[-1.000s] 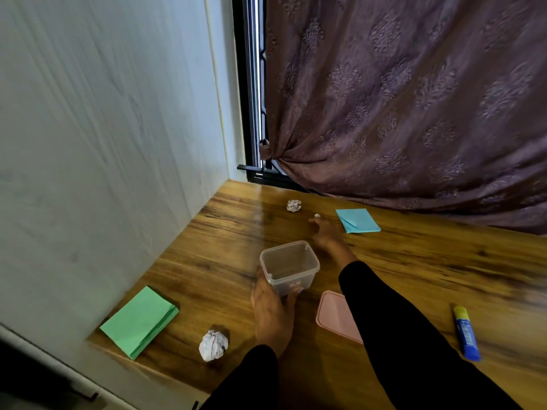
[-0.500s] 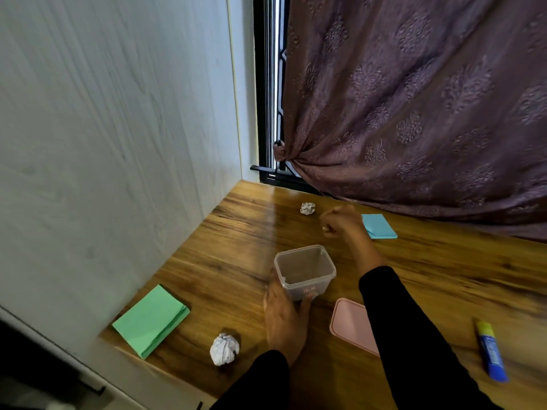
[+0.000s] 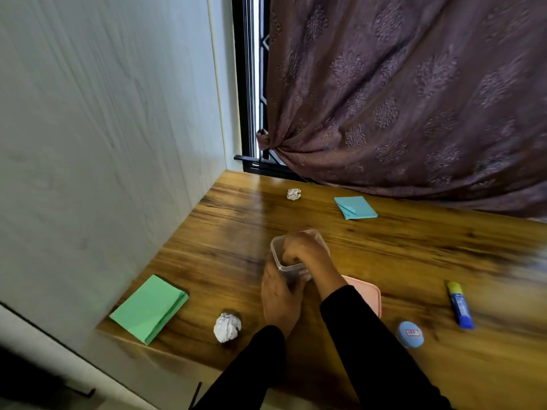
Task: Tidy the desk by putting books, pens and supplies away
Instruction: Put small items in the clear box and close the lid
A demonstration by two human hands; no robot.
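Both hands were at the clear square plastic container [image 3: 291, 266] in the middle of the wooden desk [image 3: 399, 250]. The left hand [image 3: 279, 297] gripped its near wall. The right hand [image 3: 302, 247] reached inside with curled fingers; whether it held something I could not tell. A pink plastic lid [image 3: 367, 294] lay just right of it.

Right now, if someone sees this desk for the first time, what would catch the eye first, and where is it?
Probably the two hands at the middle of the desk: the left hand holds the clear plastic container while the right hand reaches down into it. Next come the bright colours: a green paper stack at the near left edge, a blue paper pad by the curtain, and a crumpled paper ball beside the left sleeve.
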